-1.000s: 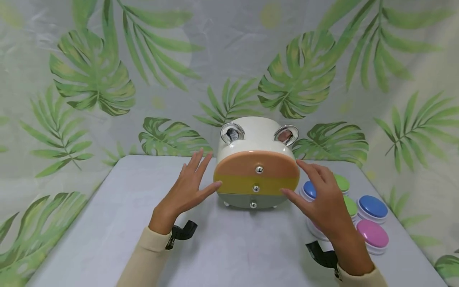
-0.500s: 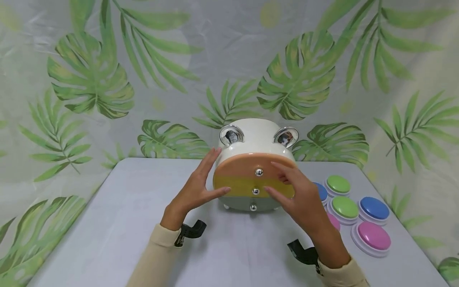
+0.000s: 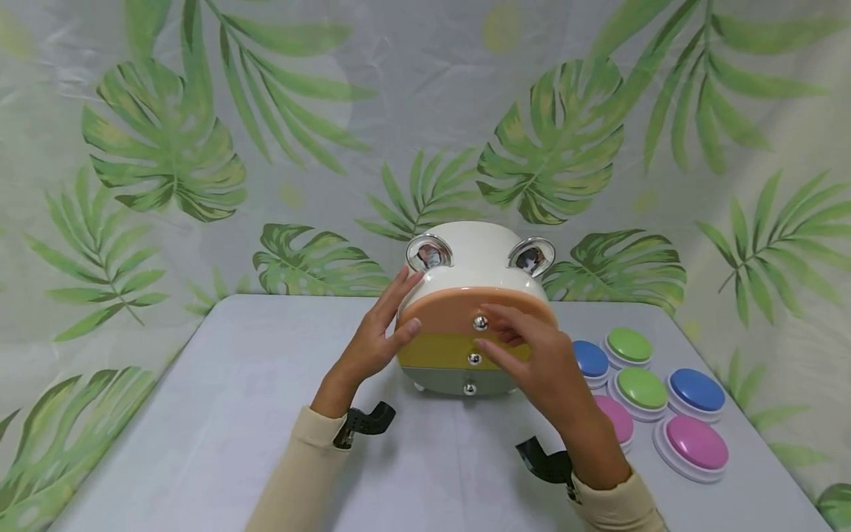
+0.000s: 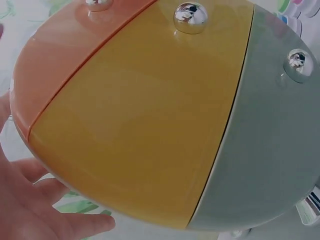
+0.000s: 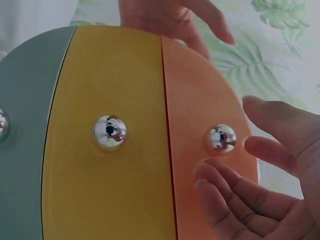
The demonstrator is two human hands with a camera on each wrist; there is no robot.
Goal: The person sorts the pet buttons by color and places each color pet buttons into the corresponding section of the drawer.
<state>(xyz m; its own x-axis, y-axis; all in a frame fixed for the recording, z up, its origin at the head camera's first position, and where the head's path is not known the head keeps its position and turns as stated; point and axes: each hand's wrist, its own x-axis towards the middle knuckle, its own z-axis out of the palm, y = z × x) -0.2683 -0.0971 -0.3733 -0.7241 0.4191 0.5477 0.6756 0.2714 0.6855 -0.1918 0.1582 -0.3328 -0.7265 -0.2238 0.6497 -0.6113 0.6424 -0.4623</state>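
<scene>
frog-like cabinet: we see the cabinet (image 3: 468, 256) standing upright toward the table's far edge, between our two hands.
step in hand: we judge this as reaching for the top knob (image 3: 480, 323) on the orange drawer (image 3: 435, 316); its seam looks narrow, so we take it as closed.
right hand: our right hand (image 3: 541, 353) is before the front, thumb and fingers apart around the top knob; we see no pinch.
left hand: our left hand (image 3: 369, 346) has its fingers spread at the cabinet's left edge, clamped on nothing; firm contact we cannot tell.
next move: likely calls for pinching that knob while the left hand steadies the body.
knobs: round, mirror-bright, small; the middle knob (image 3: 474, 358) and bottom knob (image 3: 470, 389) sit below, probably slippery.
shell: glossy, rounded white, perhaps plastic, with silver-rimmed eyes (image 3: 428, 253); the yellow drawer (image 3: 425, 352) and grey-green drawer (image 3: 435, 379) are smooth.
domed buttons: blue, green and pink discs (image 3: 641, 388) on white bases, right of the cabinet.
table: pale, smooth-looking table (image 3: 233, 399).
backdrop: leaf-printed, creased sheet (image 3: 412, 81).
</scene>
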